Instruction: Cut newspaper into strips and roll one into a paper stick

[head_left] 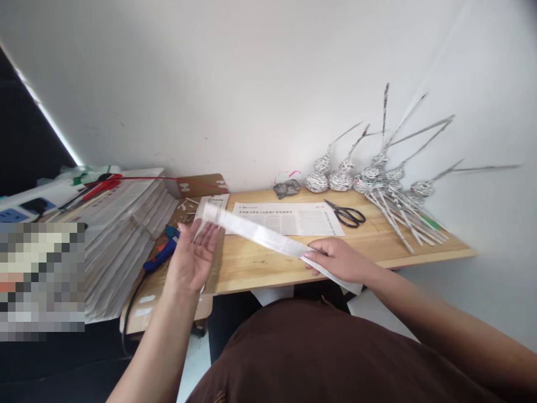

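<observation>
Right hand (339,258) pinches a paper strip (264,235) slanting toward the spread-fingered left hand (193,254)

Bare front tabletop (243,270), paper stack (126,246) blocking left

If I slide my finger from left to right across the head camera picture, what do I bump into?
Big stack of papers → blue tool with a cord → left hand → grey crumpled thing by the wall → right hand → loose bundle of thin sticks.
</observation>
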A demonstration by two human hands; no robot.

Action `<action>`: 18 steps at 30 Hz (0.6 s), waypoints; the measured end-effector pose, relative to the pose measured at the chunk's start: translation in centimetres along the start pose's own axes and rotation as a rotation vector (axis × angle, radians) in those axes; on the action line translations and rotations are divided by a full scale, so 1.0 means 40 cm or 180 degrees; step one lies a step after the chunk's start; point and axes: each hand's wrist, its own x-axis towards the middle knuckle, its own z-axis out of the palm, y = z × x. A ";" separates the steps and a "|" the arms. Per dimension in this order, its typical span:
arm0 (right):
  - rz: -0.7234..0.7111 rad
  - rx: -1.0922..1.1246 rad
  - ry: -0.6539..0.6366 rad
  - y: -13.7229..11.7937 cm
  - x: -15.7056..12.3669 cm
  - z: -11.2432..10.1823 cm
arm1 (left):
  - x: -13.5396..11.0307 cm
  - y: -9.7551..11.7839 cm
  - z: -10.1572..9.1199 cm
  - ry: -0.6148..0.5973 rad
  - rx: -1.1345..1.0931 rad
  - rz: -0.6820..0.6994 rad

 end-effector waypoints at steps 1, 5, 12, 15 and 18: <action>0.0122 0.0603 -0.0186 -0.005 0.011 0.001 | -0.008 -0.013 0.018 -0.0143 -0.0049 -0.0158; 0.0107 0.1829 -0.0474 -0.031 0.069 0.041 | -0.071 -0.115 0.078 -0.1300 0.0712 -0.1159; 0.0533 0.2162 -0.0528 -0.017 0.090 0.107 | -0.041 -0.171 0.107 -0.1107 0.1299 -0.0711; 0.0682 0.1851 -0.0499 0.010 0.076 0.114 | -0.006 -0.162 0.101 -0.0667 0.1204 -0.0667; 0.0659 0.1735 -0.0371 0.022 0.071 0.128 | -0.022 -0.187 0.099 -0.0621 0.1166 -0.0984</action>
